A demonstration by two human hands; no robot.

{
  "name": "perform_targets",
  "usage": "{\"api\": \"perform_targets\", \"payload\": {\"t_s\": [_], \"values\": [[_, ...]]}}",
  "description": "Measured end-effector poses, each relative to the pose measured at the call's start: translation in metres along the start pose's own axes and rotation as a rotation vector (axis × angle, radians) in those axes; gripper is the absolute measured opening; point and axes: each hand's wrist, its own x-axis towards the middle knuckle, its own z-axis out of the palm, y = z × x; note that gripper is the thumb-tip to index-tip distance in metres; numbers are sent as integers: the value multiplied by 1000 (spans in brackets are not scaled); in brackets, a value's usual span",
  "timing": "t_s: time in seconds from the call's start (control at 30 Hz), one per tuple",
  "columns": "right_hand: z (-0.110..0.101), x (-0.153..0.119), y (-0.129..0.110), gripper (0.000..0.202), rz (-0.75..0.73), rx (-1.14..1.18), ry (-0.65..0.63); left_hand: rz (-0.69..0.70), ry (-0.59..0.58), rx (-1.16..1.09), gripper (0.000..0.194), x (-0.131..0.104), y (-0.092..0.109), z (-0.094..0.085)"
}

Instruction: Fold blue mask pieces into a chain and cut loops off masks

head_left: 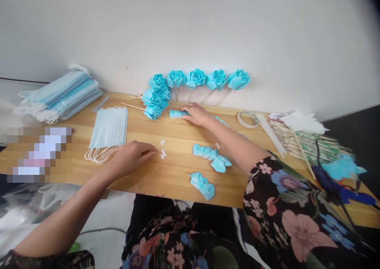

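Observation:
My right hand (194,114) reaches to the back of the wooden table, its fingers closed over the right end of a short row of folded blue petals (175,114). Nearer to me, my left hand (139,154) is held low over the table with thumb and fingertips together; whatever may be between them cannot be made out. Small white paper scraps (163,153) lie just right of its fingertips. Another row of blue petals (206,152) and a smaller cluster of petals (203,186) rest toward the front. Part of a further petal row (220,121) shows behind my right forearm.
Finished blue paper-like roses (196,78) on sticks lean against the wall, with more piled at their left. Face masks (108,127) lie left, beside a larger mask stack (63,95). A tape roll (248,119), white strips (270,135) and a blue glue gun (341,192) are at right.

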Motion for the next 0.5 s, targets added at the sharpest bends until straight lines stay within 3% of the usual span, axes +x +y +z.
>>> {"api": "perform_targets", "payload": {"t_s": [0.1,0.17,0.33,0.4,0.5], "values": [[-21,-18,11,52,4,80,27,38,-5,-18,42,4,4,0],[-45,-38,16,56,32,158,114,63,-5,-25,42,6,6,-1],[-105,-125,16,47,231,263,270,89,0,-7,44,6,12,-2],[-113,-166,12,45,332,245,274,116,18,-7,45,6,20,2],[-106,-227,6,43,395,210,260,200,63,-27,48,5,38,13]]}}
